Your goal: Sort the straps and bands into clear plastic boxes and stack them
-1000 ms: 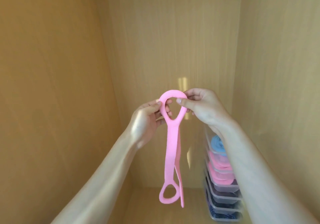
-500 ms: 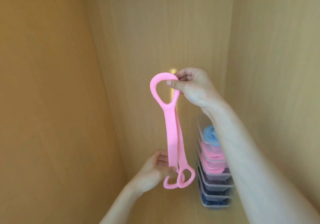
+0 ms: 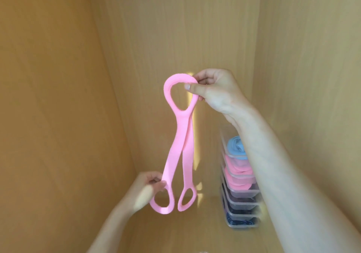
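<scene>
A long pink strap (image 3: 180, 143) with loop ends hangs doubled in mid-air inside a wooden cabinet. My right hand (image 3: 216, 90) pinches its top loop between thumb and fingers. Lower down, my left hand (image 3: 148, 184) pinches one strand just above its bottom loop, pulling it slightly left; the second bottom loop hangs free beside it. A stack of clear plastic boxes (image 3: 241, 194) stands at the back right, partly hidden by my right forearm. The boxes hold blue, pink and dark bands.
The cabinet's wooden left wall (image 3: 58, 115), back wall (image 3: 175, 27) and right wall (image 3: 312, 57) close in the space. The wooden shelf floor (image 3: 185, 233) lies below the strap, left of the stack.
My left hand went from the top loop down to the strap's lower end. The two strands have spread apart at the bottom. My right hand kept its hold on the top loop.
</scene>
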A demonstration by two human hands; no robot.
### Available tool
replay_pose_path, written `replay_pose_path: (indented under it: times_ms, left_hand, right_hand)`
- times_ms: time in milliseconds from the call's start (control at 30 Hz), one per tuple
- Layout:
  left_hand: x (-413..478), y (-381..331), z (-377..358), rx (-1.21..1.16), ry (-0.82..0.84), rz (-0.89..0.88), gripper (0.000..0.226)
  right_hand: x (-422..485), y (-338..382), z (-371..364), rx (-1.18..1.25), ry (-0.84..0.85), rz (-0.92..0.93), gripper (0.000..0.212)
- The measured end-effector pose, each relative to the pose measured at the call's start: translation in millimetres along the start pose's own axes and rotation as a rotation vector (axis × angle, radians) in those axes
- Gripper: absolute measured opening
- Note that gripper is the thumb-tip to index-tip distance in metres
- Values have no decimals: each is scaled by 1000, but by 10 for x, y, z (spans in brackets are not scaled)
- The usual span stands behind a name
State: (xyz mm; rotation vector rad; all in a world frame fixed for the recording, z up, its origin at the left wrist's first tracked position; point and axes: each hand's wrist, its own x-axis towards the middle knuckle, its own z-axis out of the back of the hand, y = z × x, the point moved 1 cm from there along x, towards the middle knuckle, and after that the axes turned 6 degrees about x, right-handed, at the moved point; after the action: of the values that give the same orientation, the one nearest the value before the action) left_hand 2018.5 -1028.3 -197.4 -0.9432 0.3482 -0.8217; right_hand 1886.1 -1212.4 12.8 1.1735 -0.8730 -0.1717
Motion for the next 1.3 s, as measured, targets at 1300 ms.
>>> replay_pose_path:
  times_ms: [1300]
  left_hand:
    - [145, -759, 22, -200, 182, -234, 13]
  right_hand:
    - [-131, 21, -67, 173, 66, 24, 10]
